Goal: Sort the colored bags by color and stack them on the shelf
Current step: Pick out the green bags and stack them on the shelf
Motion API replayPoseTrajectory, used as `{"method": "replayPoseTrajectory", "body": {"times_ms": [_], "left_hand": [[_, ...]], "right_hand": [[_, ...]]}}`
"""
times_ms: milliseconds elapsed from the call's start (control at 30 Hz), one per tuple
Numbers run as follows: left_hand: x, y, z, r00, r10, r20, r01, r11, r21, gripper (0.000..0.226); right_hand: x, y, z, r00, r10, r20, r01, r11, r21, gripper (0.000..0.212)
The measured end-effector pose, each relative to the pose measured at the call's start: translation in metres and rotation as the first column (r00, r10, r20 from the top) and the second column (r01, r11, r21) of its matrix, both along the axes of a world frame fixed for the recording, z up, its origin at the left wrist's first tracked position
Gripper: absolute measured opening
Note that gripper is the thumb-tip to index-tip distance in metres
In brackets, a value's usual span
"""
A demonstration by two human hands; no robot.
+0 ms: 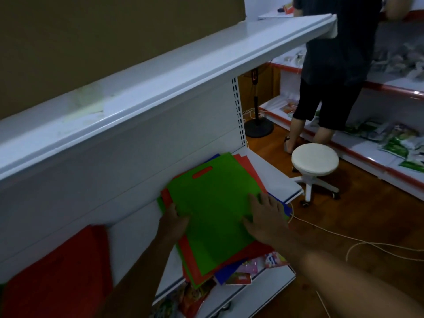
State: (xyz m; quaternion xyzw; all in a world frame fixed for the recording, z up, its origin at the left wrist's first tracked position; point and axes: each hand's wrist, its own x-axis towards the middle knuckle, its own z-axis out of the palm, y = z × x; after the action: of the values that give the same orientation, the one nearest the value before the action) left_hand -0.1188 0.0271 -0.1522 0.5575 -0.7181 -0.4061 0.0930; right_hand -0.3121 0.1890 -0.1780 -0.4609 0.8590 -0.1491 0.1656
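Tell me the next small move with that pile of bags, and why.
Probably lift the green bag off the pile: it lies on top of red bags and blue ones, the left hand grips its edge, and the right hand rests flat on it.

A single head-worn view looks forward and down, tilted, close over the lower shelf (pixel 273 173) and wooden floor (pixel 358 226); its dim far edges seem blurred.

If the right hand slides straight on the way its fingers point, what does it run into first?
The right hand lies flat on the green bag, fingers pointing up-left. It would cross that bag toward its handle cutout, then probably meet the shelf's white back panel; depth is unclear.
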Motion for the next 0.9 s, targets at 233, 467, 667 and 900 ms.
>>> {"method": "replayPoseTrajectory", "body": {"times_ms": [233,467,667,900], "left_hand": [[-0.013,-0.006,0.004,0.948,0.213,-0.237,-0.216,0.976,0.014,0.052],[-0.01,-0.005,0.017,0.917,0.207,-0.342,-0.204,0.978,0.045,0.02],[0.014,0.001,0.065,0.734,0.295,-0.612,-0.172,0.952,0.253,0.021],[0.106,-0.009,0.097,0.679,0.385,-0.625,-0.305,0.922,0.237,0.022]], "right_hand": [[-0.003,0.0,0.006,0.997,0.042,-0.062,-0.047,0.995,-0.089,0.071],[-0.007,0.007,0.005,0.998,0.068,0.006,-0.067,0.991,-0.116,0.079],[0.002,-0.003,0.026,0.953,0.059,0.297,0.041,0.947,-0.319,0.088],[0.07,-0.032,0.049,0.842,0.219,0.494,0.058,0.872,-0.486,0.071]]}}
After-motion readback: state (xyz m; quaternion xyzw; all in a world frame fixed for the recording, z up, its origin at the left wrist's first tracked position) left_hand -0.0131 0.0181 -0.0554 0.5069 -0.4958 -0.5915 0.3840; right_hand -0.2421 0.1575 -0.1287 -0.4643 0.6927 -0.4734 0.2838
